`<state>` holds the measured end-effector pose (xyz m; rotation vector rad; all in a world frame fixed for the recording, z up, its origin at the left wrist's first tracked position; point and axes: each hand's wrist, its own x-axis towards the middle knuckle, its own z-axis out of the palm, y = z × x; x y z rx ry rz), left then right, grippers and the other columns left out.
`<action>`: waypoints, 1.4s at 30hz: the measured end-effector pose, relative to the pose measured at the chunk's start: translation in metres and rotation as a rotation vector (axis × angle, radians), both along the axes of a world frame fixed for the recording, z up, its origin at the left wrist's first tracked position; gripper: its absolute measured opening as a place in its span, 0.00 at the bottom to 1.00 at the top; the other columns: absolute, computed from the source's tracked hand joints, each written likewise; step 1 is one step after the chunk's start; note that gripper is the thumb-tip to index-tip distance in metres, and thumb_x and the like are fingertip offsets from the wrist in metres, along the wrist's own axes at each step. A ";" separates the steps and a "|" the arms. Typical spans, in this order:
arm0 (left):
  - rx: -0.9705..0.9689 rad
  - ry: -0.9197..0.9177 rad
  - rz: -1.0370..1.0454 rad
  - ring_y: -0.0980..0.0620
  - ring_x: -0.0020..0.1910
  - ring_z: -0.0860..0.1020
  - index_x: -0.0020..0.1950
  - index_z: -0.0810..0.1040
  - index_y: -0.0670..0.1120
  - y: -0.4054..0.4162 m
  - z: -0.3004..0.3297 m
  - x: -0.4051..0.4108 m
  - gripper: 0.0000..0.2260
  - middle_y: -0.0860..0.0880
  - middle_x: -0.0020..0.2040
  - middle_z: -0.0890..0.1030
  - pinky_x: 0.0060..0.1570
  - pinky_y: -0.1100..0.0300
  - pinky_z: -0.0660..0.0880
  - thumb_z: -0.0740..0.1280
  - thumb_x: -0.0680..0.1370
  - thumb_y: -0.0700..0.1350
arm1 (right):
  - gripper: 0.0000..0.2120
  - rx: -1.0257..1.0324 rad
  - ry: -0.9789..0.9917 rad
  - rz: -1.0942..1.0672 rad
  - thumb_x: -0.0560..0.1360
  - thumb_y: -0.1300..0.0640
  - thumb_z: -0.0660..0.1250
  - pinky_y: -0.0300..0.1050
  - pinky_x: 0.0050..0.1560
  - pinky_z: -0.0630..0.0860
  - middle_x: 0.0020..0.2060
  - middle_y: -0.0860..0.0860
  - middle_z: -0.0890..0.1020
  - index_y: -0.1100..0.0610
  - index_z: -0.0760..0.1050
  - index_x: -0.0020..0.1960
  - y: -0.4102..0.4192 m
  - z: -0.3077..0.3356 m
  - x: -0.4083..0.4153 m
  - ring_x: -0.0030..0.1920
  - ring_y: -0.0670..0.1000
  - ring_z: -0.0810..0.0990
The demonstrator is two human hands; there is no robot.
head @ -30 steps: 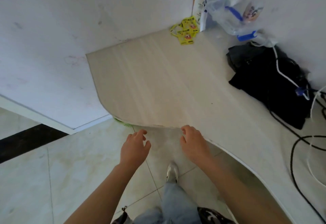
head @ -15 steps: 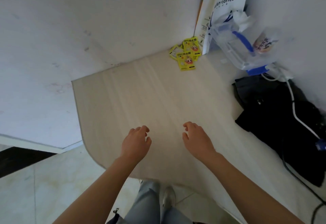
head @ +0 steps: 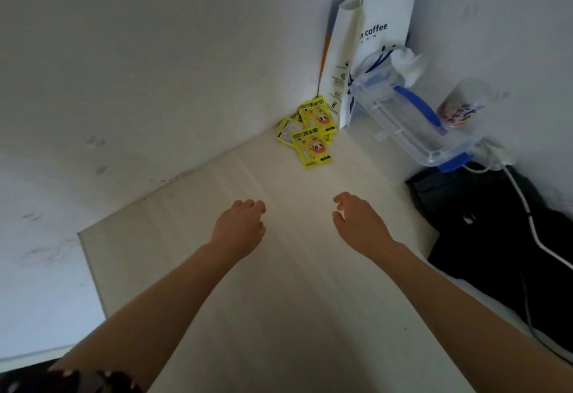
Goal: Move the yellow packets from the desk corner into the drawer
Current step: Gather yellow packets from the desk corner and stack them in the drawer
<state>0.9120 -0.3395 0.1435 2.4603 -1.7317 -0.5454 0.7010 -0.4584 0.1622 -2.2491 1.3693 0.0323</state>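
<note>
Several yellow packets [head: 311, 134] lie in a small heap in the far corner of the pale wooden desk [head: 173, 237], where the two white walls meet. My left hand [head: 240, 225] hovers over the desk middle, fingers loosely curled and holding nothing. My right hand [head: 356, 219] is level with it, a little to the right, fingers relaxed and also holding nothing. Both hands are well short of the packets. No drawer shows in this view.
A white paper coffee bag [head: 372, 36] stands right of the packets. A clear plastic box with blue clips [head: 403, 120] and a cup [head: 459, 104] sit beside it. A black bag [head: 483, 231] with a white cable [head: 527, 213] fills the right side.
Both hands have moved forward from the desk's near edge out over its surface toward the corner. The view has come closer to the packets; the floor has dropped out of sight.
</note>
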 end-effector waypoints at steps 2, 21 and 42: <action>0.018 0.004 -0.038 0.47 0.62 0.71 0.65 0.71 0.47 -0.025 0.001 0.013 0.14 0.48 0.61 0.76 0.56 0.52 0.73 0.60 0.79 0.47 | 0.16 0.006 0.013 0.006 0.79 0.53 0.59 0.49 0.59 0.73 0.56 0.53 0.78 0.55 0.69 0.65 -0.020 0.002 0.010 0.59 0.56 0.75; -0.060 0.008 -0.102 0.43 0.70 0.65 0.71 0.67 0.43 -0.236 -0.041 0.075 0.21 0.45 0.72 0.68 0.62 0.45 0.71 0.61 0.77 0.37 | 0.30 0.145 0.008 -0.112 0.74 0.41 0.65 0.56 0.56 0.75 0.58 0.59 0.76 0.62 0.64 0.66 -0.180 -0.047 0.116 0.58 0.61 0.76; 0.005 -0.112 -0.298 0.40 0.65 0.69 0.74 0.65 0.45 -0.209 -0.063 0.083 0.25 0.43 0.65 0.73 0.61 0.48 0.69 0.65 0.77 0.45 | 0.25 0.130 0.138 -0.141 0.73 0.55 0.69 0.56 0.54 0.73 0.57 0.59 0.71 0.60 0.63 0.64 -0.165 -0.076 0.091 0.57 0.62 0.72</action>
